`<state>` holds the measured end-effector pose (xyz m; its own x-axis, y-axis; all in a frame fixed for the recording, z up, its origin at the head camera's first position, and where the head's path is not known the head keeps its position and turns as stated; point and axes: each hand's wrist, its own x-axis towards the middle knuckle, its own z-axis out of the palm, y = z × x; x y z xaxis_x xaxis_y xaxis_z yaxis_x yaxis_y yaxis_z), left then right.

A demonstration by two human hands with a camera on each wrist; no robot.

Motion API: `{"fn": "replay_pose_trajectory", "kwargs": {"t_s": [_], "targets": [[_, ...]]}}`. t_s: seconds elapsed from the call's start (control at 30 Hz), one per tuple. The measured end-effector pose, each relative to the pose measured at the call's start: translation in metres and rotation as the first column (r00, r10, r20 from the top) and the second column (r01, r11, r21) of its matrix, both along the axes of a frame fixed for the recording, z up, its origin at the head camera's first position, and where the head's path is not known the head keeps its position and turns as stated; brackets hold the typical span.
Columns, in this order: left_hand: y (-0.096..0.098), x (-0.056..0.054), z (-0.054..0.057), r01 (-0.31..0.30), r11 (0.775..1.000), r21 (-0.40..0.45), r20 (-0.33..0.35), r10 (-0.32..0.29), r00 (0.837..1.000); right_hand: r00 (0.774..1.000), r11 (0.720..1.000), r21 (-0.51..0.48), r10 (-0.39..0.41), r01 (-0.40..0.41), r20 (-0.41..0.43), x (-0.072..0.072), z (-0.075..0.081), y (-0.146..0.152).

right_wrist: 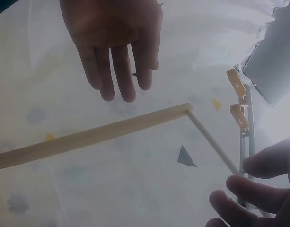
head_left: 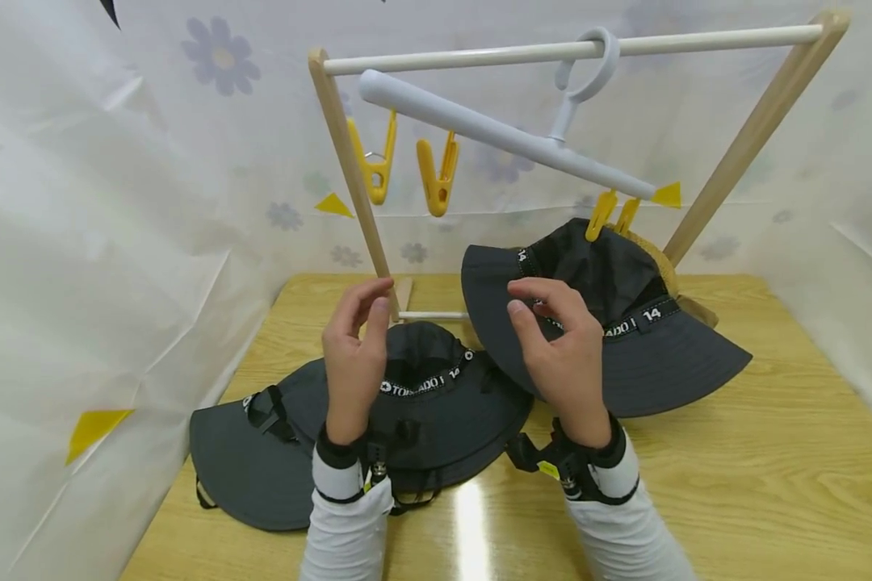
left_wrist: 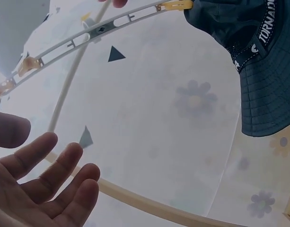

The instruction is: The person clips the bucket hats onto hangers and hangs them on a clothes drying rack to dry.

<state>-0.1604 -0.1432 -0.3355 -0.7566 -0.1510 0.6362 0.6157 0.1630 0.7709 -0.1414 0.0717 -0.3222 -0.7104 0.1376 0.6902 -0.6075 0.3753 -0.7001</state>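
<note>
Both of my hands are raised above the table and hold nothing. My left hand [head_left: 362,323] hovers over a dark grey bucket hat [head_left: 436,403] that lies flat on the wooden table [head_left: 734,484], its fingers relaxed [left_wrist: 50,184]. My right hand [head_left: 545,323] is in front of a second dark hat [head_left: 647,355], with loosely curled fingers [right_wrist: 258,189]. That second hat hangs from a yellow clip [head_left: 610,214] on the white hanger [head_left: 509,133]. In the left wrist view the hung hat [left_wrist: 258,71] is at the upper right, under the hanger [left_wrist: 102,30].
The hanger hooks over the white rod [head_left: 698,42] of a wooden rack [head_left: 352,177]. Two more yellow clips [head_left: 378,165] hang free from it. White flowered sheeting [head_left: 116,202] walls in the table on three sides. A tan hat edge [head_left: 664,262] shows behind the hung hat.
</note>
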Motion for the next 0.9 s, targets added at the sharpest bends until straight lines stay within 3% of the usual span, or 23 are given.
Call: {"fn": "replay_pose_trajectory", "kwargs": {"t_s": [0.37,0.9], "targets": [[-0.006,-0.001,0.0,-0.04,0.999,-0.01,0.045,0.04,0.998,0.998,0.999,-0.011,0.05,-0.049,0.041,-0.017,-0.004,-0.022],[-0.009,-0.007,-0.004,-0.04,0.999,-0.008,0.089,0.04,0.995,0.995,0.997,0.062,0.028,-0.034,0.096,-0.03,-0.018,-0.035]]}}
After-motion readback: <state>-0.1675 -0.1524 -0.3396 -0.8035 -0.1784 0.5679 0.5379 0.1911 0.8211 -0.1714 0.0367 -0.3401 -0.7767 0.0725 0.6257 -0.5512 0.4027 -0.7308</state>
